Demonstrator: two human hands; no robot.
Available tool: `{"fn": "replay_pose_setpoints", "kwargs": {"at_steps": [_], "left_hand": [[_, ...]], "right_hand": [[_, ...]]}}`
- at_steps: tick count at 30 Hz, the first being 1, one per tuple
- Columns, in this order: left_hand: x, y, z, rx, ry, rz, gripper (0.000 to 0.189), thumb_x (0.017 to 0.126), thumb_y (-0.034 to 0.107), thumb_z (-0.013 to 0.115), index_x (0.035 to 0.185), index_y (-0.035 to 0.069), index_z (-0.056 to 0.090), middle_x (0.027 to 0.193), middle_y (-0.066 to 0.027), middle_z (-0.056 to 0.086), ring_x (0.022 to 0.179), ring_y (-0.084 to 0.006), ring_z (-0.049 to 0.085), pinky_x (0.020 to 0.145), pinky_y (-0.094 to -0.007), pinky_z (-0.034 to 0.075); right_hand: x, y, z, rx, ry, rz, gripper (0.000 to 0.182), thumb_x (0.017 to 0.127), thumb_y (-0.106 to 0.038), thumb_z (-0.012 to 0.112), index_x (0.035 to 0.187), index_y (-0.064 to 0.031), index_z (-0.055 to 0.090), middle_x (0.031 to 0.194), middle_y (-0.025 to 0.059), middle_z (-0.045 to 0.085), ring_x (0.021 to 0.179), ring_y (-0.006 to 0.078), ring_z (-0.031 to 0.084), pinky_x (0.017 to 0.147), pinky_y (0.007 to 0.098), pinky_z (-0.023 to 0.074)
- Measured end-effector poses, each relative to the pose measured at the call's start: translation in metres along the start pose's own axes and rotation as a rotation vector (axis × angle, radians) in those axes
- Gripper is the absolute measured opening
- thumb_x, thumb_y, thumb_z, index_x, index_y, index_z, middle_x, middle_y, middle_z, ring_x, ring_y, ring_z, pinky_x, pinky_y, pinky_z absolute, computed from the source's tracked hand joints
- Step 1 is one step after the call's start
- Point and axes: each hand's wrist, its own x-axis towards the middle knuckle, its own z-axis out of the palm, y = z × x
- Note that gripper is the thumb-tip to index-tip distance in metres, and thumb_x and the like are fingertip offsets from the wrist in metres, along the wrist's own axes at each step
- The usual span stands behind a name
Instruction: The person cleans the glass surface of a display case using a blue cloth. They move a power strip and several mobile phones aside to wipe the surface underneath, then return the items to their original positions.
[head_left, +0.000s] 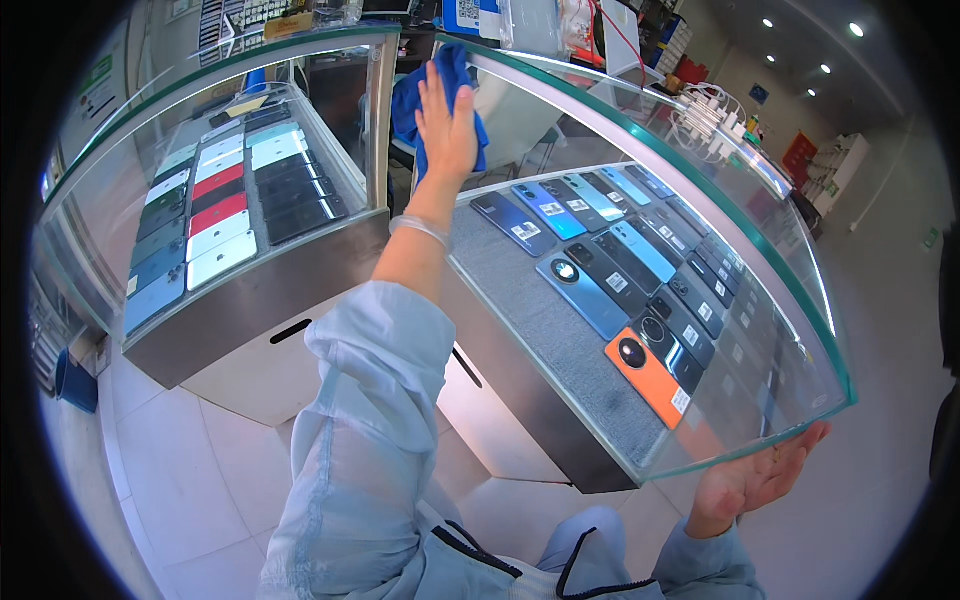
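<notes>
A blue cloth (472, 139) lies under my left hand (448, 139), which presses it with fingers stretched out against the near left end of a glass display case (637, 131). My right hand (761, 476) rests with its palm and fingers along the lower right glass edge of the same case, holding no object. Inside the case, rows of smartphones lie on grey lining, among them an orange phone (649, 379) and a blue phone with a round camera (585, 289). Most bear white labels.
At the left stands a second glass case (255, 281) with rows of phones. Charging cables and adapters (709, 124) lie on the right case's top. A blue bin (77, 382) stands on the floor at the far left. A printed code sign (471, 15) is behind.
</notes>
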Motion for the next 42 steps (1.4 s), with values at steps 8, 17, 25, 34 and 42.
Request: {"fn": "replay_pose_setpoints", "kwargs": {"at_steps": [8,17,25,34,42], "left_hand": [[-0.182,-0.034,-0.001,0.031,-0.113,-0.187,0.078,0.093,0.055,0.028,0.147,0.003,0.008,0.154,-0.0163,0.010,0.141,-0.0359,0.006,0.111,-0.0494,0.001],[-0.371,0.180,0.028,0.084,-0.555,0.148,0.086,0.088,0.052,0.041,0.141,-0.010,0.012,0.147,-0.0345,0.001,0.134,-0.0569,-0.001,0.103,-0.0669,0.002],[-0.309,0.226,0.054,0.055,-0.397,0.527,0.067,0.078,0.046,0.054,0.134,0.011,0.046,0.148,-0.0228,0.024,0.133,-0.0539,0.014,0.093,-0.0730,0.012],[-0.316,0.254,0.051,0.099,-0.554,0.679,0.066,0.073,0.038,0.058,0.136,0.021,0.045,0.147,-0.0127,0.031,0.133,-0.0491,0.021,0.103,-0.0650,0.014],[-0.397,0.164,0.010,0.027,-0.647,0.350,0.078,0.080,0.046,0.060,0.137,-0.002,0.036,0.144,-0.0293,0.025,0.130,-0.0526,0.025,0.102,-0.0600,0.024]], "right_hand": [[0.003,0.012,0.005,0.117,0.121,-0.043,0.073,0.089,-0.061,0.035,0.137,-0.0053,0.037,0.144,0.0129,0.038,0.140,0.0272,0.021,0.115,0.0465,0.0095],[-0.009,0.019,0.014,0.221,0.193,-0.097,0.065,0.094,-0.050,0.028,0.142,-0.0061,0.025,0.145,0.0258,0.027,0.138,0.0391,0.018,0.113,0.0530,0.0108],[-0.004,0.018,0.011,0.731,0.303,0.204,0.076,0.092,-0.060,0.032,0.145,-0.0077,0.016,0.150,0.0257,0.014,0.141,0.0390,0.007,0.114,0.0491,0.0042],[-0.002,0.027,-0.025,0.552,0.292,0.341,0.076,0.092,-0.050,0.042,0.145,-0.0037,0.014,0.150,0.0280,0.010,0.140,0.0389,0.010,0.114,0.0469,0.0064],[-0.074,0.038,-0.065,0.417,0.232,0.524,0.075,0.089,-0.045,0.050,0.141,0.0017,0.021,0.149,0.0227,0.019,0.140,0.0329,0.016,0.114,0.0450,0.0087]]}}
